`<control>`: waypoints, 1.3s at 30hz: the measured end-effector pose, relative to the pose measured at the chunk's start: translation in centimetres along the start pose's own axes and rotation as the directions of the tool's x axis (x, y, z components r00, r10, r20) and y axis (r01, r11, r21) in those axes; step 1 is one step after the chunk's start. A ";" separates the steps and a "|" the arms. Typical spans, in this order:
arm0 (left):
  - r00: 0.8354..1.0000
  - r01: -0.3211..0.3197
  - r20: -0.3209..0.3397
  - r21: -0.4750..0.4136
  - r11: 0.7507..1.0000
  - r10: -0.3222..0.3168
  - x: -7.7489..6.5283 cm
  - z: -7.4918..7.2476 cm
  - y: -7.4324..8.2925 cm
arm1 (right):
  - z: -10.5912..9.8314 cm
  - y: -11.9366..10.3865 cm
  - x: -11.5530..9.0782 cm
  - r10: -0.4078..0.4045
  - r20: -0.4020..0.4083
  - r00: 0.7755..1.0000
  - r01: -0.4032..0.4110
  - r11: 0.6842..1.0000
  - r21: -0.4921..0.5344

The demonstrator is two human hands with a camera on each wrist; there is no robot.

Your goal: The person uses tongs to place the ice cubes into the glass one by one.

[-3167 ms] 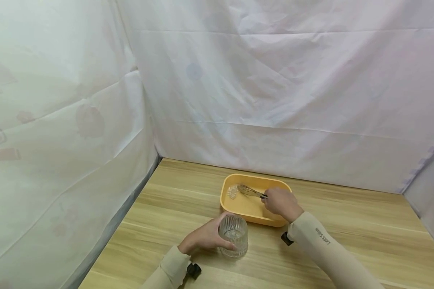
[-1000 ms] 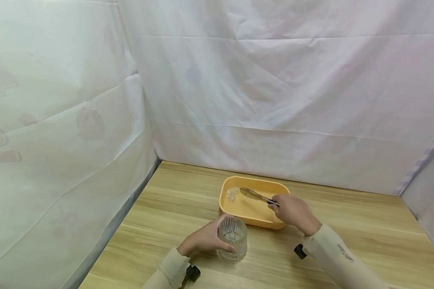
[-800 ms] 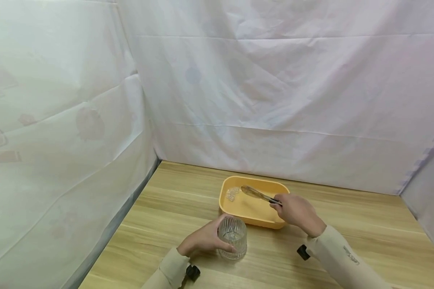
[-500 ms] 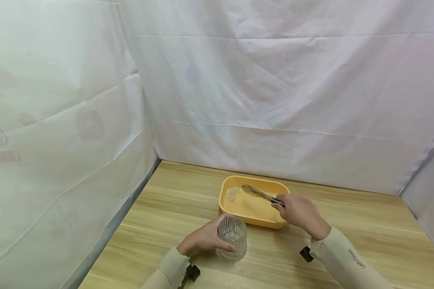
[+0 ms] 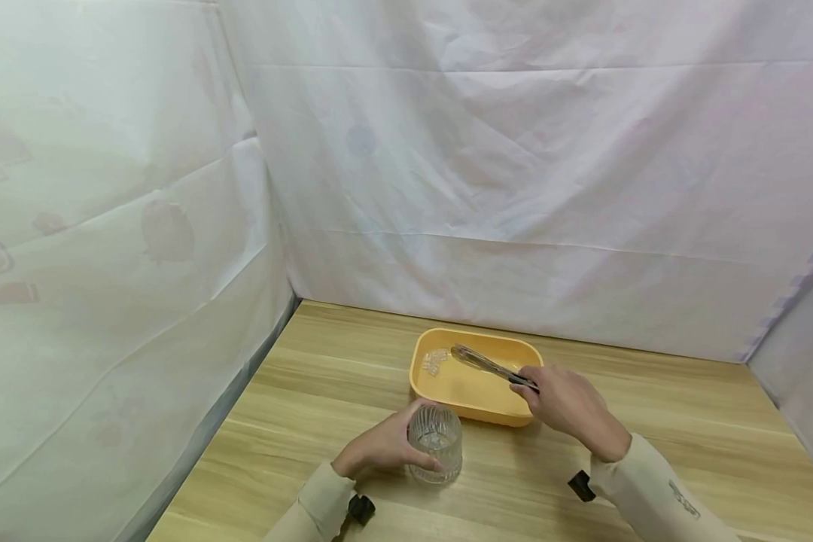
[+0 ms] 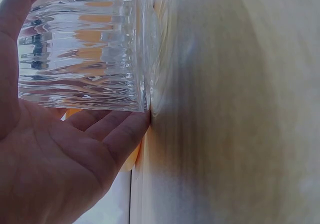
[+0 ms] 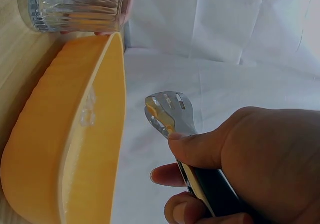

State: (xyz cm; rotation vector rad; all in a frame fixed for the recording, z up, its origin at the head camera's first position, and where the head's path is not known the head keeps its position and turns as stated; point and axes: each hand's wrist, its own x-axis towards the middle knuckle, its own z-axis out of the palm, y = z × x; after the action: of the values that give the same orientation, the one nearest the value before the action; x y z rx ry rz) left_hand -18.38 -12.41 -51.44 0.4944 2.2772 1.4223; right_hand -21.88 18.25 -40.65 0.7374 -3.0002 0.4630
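My left hand (image 5: 386, 443) is wrapped round a clear ribbed glass (image 5: 440, 448) standing on the wooden table, thumb on the near side. In the left wrist view the glass (image 6: 85, 49) sits in the curve of the palm, fingertips low by its base. My right hand (image 5: 564, 397) grips metal tongs (image 5: 481, 363) by their dark handle, pointing left over a yellow tray (image 5: 474, 414). Their slotted head (image 7: 172, 107) shows above the tray in the right wrist view. Several small clear cubes (image 5: 435, 361) lie at the tray's left end.
The tray stands just behind the glass on the wooden tabletop (image 5: 325, 354). White cloth (image 5: 501, 188) hangs behind the table, and another sheet (image 5: 142, 301) runs along its left side. A black wrist strap (image 5: 361, 510) sits at the left cuff.
My right hand has shifted right and toward me, and the tongs have tilted and drawn back from the cubes. The left hand has kept its hold on the glass in place.
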 end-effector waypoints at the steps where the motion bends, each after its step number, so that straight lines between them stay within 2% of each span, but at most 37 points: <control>1: 1.000 0.000 0.000 -0.002 1.000 0.000 0.0 0.0 0.0 | 0.0 0.0 -0.1 0.000 0.001 1.000 0.000 1.000 0.002; 7: 1.000 0.015 -0.004 0.022 1.000 -0.015 0.0 0.0 -0.1 | -0.1 -0.4 -0.9 0.012 0.005 1.000 -0.012 1.000 0.006; 13: 1.000 -0.007 -0.001 0.013 1.000 0.007 -0.1 0.2 -0.2 | -0.4 -0.6 -1.6 0.000 -0.017 1.000 0.001 1.000 0.013; 25: 1.000 -0.010 -0.001 0.020 1.000 0.010 0.0 0.0 0.1 | -1.4 -1.5 -3.1 -0.001 -0.027 1.000 0.002 1.000 0.026; 39: 1.000 -0.015 -0.003 -0.001 1.000 0.015 0.0 0.1 -0.1 | -1.7 -2.8 -4.6 -0.071 -0.043 0.997 0.072 0.997 0.027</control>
State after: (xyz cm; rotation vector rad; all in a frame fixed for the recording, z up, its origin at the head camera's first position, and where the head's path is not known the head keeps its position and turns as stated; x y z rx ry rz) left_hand -18.34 -12.37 -51.59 0.5098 2.2794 1.4324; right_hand -16.58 18.43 -38.59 0.8229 -2.9230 0.5122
